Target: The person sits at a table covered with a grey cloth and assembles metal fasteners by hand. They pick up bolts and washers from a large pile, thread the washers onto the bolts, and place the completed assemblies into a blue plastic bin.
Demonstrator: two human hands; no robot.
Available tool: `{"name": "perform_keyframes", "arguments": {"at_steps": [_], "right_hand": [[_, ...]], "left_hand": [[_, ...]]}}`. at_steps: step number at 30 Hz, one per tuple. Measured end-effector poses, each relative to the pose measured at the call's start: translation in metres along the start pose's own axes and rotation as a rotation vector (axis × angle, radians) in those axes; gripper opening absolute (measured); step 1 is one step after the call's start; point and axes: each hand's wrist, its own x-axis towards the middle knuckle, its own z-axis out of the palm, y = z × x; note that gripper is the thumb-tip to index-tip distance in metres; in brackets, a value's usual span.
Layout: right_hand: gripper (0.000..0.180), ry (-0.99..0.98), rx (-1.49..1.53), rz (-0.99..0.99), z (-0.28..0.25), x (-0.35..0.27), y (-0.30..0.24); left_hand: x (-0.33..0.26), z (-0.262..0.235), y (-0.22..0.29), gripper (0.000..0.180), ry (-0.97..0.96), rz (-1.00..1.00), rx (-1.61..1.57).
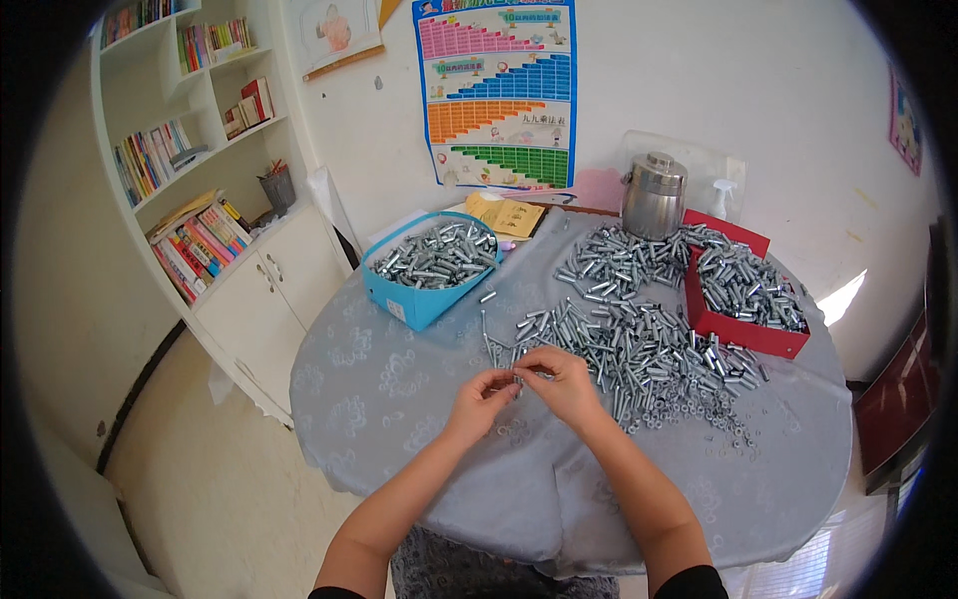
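My left hand (pixel 483 401) and my right hand (pixel 563 387) meet over the near middle of the table, fingertips pinched together. Between them is a small silver metal fastener (pixel 517 378), mostly hidden by the fingers; its exact kind cannot be made out. Just beyond and to the right spreads a loose pile of silver metal sleeves and bolts (pixel 639 344). Small nuts and washers (pixel 689 407) lie along the pile's near edge. A few long thin bolts (pixel 486 327) lie apart, close beyond my left hand.
A blue bin (pixel 419 307) full of metal fasteners stands at the far left of the grey-clothed table (pixel 369 419). At the right is a red box (pixel 748 334), also filled. A steel canister (pixel 654 195) and a yellow booklet (pixel 504 215) stand at the back.
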Motion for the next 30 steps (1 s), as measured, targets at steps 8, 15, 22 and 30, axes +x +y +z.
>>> {"name": "perform_keyframes", "arguments": {"at_steps": [8, 15, 22, 30], "right_hand": [[0.023, -0.393, -0.256, 0.295, -0.008, -0.007, -0.001], [0.024, -0.59, -0.528, 0.259, 0.004, -0.018, 0.016], [0.017, -0.362, -0.076, 0.484, 0.006, -0.011, 0.015], [0.012, -0.205, 0.4, 0.454, 0.012, -0.007, 0.018]], "left_hand": [[-0.01, -0.019, 0.007, 0.026, 0.308, 0.075, -0.14], [-0.014, -0.024, 0.0, 0.027, 0.403, 0.075, -0.216], [-0.021, -0.027, 0.001, 0.019, 0.445, -0.084, -0.332], [-0.024, -0.025, 0.005, 0.018, 0.371, -0.245, -0.512]]}}
